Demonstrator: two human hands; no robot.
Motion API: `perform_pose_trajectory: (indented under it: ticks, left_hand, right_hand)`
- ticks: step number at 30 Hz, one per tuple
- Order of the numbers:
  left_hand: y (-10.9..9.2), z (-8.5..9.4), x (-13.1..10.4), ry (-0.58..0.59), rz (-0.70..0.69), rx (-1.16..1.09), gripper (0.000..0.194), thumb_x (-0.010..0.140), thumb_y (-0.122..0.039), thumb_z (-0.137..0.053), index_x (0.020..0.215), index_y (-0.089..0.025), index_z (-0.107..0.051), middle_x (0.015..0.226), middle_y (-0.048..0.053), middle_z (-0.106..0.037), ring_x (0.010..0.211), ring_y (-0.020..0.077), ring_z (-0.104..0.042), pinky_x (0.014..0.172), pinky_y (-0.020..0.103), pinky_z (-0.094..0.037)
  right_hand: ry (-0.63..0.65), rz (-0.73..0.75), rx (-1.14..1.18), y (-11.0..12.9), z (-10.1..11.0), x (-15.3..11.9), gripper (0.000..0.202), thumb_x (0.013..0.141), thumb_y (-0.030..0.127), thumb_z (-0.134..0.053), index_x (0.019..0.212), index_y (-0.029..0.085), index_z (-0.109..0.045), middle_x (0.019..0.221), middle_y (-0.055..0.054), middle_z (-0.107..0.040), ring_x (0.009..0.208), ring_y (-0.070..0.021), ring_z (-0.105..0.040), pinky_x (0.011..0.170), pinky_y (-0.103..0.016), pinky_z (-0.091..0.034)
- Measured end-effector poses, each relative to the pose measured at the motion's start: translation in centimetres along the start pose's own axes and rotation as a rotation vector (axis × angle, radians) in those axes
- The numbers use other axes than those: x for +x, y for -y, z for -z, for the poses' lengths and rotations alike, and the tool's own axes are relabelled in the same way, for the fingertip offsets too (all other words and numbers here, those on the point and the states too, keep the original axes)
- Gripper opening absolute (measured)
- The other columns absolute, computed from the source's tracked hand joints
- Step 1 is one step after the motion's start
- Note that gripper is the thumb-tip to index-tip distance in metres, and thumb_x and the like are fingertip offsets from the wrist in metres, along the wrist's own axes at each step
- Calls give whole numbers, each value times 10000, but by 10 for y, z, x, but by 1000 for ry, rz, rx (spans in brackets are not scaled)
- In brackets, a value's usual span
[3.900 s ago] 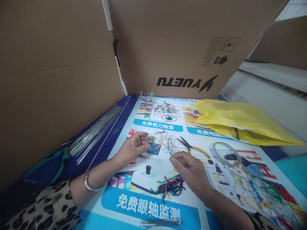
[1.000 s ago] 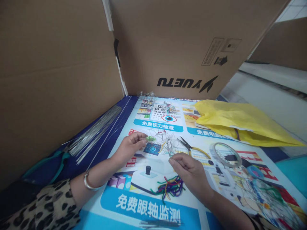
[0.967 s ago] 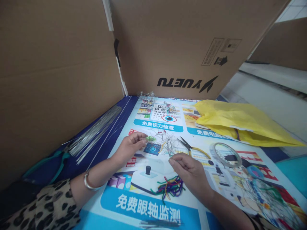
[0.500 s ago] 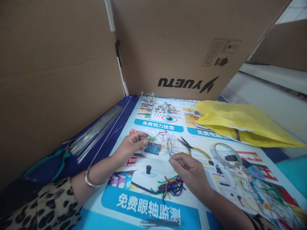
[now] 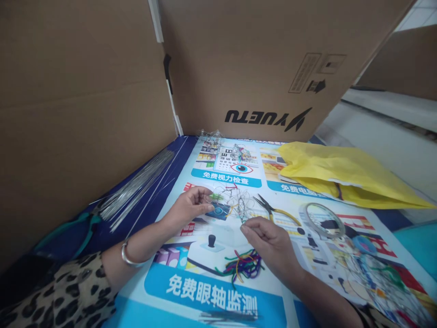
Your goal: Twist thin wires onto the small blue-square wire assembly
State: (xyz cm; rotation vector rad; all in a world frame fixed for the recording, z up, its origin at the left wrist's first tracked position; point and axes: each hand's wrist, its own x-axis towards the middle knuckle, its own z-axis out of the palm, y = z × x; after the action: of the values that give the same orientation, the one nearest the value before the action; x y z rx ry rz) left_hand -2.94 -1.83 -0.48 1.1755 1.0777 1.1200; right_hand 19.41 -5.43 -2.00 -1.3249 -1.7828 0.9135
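Observation:
A loose openwork piece of thin silver wire (image 5: 239, 202) with small red, green and yellow bits spans the gap between my hands. My right hand (image 5: 268, 239) pinches its gathered lower end. Thumb and fingertips of my left hand (image 5: 189, 207) are closed at its left side, beside a green bit (image 5: 216, 197); any fine wire between them is too thin to make out. Pliers with yellow handles (image 5: 285, 216) lie just beyond my right hand. Below the wire piece is a bunch of coloured yarn strands (image 5: 244, 266).
Straight silver wires (image 5: 136, 189) and teal-handled pliers (image 5: 73, 232) lie on the left. Wire tangles (image 5: 211, 141) are at the back. A yellow bag (image 5: 341, 173), a tape roll (image 5: 324, 221) and more tangled wire (image 5: 385, 282) are on the right. Cardboard walls (image 5: 259, 59) enclose the back and left.
My left thumb and fingers have shifted slightly to the right at the green bit. My right hand keeps its pinch in nearly the same place.

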Motion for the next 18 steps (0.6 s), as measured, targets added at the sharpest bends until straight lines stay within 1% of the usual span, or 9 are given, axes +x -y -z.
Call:
perform_pose_trajectory:
  ticks: [4, 7, 10, 14, 18]
  left_hand:
    - [2, 0, 0, -10, 6, 23, 348, 621, -224, -729, 910, -141, -553, 697, -38, -488, 605, 74, -457, 556, 212, -366]
    - [2, 1, -2, 15, 10, 18, 277, 700, -293, -673, 896, -154, -535, 671, -42, -482, 570, 73, -447, 540, 218, -357]
    - [3, 2, -3, 49, 13, 51, 209, 793, -355, -582, 852, -163, -523, 650, -35, -500, 585, 86, -459, 570, 230, -372]
    - [3, 3, -2, 68, 15, 73, 257, 827, -398, -536, 736, -162, -497, 626, -27, -514, 586, 91, -457, 588, 229, -373]
    - [4, 2, -2, 65, 18, 13, 294, 819, -438, -540, 725, -166, -478, 616, -26, -517, 572, 98, -457, 569, 227, -372]
  right_hand:
    - [12, -24, 28, 6, 1, 0, 239, 800, 399, -549, 698, 185, -582, 501, 54, -345, 456, -93, -303, 448, -235, -249]
    - [31, -59, 69, 13, 3, -1, 251, 798, 406, -547, 686, 182, -571, 508, 51, -361, 464, -92, -317, 451, -233, -255]
    - [49, -111, 111, 22, 7, -2, 269, 793, 416, -550, 667, 179, -564, 509, 47, -375, 472, -91, -330, 451, -229, -261]
    - [53, -169, 197, 32, 11, -4, 286, 783, 436, -573, 658, 179, -568, 500, 46, -387, 468, -88, -339, 448, -228, -276]
    - [93, -251, 355, 42, 14, -6, 289, 770, 449, -601, 666, 181, -576, 478, 48, -403, 441, -84, -342, 433, -229, -277]
